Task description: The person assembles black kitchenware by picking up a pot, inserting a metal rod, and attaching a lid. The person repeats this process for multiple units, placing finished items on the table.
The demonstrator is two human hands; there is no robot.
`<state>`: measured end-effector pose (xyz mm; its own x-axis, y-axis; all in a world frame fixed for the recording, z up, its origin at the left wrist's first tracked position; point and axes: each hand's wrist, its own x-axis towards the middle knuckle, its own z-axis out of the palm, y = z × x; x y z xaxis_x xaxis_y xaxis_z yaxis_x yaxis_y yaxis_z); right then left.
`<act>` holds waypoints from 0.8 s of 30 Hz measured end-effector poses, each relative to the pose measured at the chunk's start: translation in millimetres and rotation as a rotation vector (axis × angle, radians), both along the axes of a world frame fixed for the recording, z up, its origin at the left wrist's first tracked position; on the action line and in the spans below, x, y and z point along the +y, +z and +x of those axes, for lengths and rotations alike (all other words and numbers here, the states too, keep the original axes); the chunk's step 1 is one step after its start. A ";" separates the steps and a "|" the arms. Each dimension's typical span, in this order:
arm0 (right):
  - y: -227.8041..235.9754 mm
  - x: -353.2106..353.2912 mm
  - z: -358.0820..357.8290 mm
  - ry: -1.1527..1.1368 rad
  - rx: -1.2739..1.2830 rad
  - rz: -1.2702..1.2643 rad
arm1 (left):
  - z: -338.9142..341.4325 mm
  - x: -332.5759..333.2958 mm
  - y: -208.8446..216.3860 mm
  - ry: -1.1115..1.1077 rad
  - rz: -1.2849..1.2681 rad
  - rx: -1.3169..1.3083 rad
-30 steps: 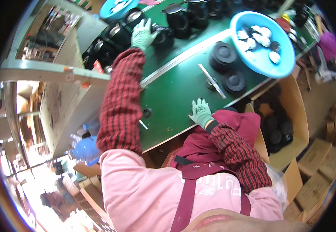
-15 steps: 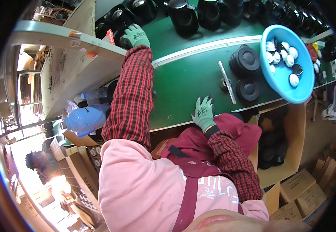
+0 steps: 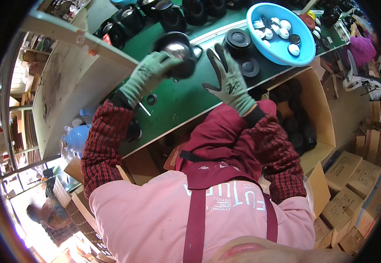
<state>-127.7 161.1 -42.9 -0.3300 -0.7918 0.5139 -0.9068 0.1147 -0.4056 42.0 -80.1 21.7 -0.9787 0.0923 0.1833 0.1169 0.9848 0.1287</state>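
Raised over the green bench (image 3: 186,98) is a black jug (image 3: 184,68), tilted so that its shiny steel inside shows. My left hand (image 3: 146,72), in a pale green glove, is closed on its near left side. Gloved the same way, my right hand (image 3: 233,85) is just right of the jug with fingers spread and nothing in them; whether a fingertip touches the jug is unclear. Behind the right hand lie a stack of round black lids (image 3: 238,38) and another black lid (image 3: 248,67). A metal rod (image 3: 144,109) and a small dark ring (image 3: 152,99) lie below the left hand.
A blue basin (image 3: 302,58) with several white and black round caps (image 3: 283,33) stands at the back right. More black jugs (image 3: 171,16) line the back. An open carton (image 3: 326,114) of dark parts sits below the bench's right side. A blue bottle (image 3: 77,139) is at left.
My left hand has come back from the far left, now carrying a jug over the bench. My right hand has lifted off the bench edge and spread its fingers. The view has shifted.
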 end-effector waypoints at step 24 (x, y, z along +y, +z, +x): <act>43.3 181.8 83.2 0.320 -1.454 -0.145 | 198.9 171.0 -185.2 0.187 1.624 0.079</act>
<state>-44.5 342.9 0.4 -0.4356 -0.8998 -0.0238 0.3103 -0.1252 -0.9424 240.9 90.9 -163.6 -0.9377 -0.3473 0.0112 0.0746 -0.1696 0.9827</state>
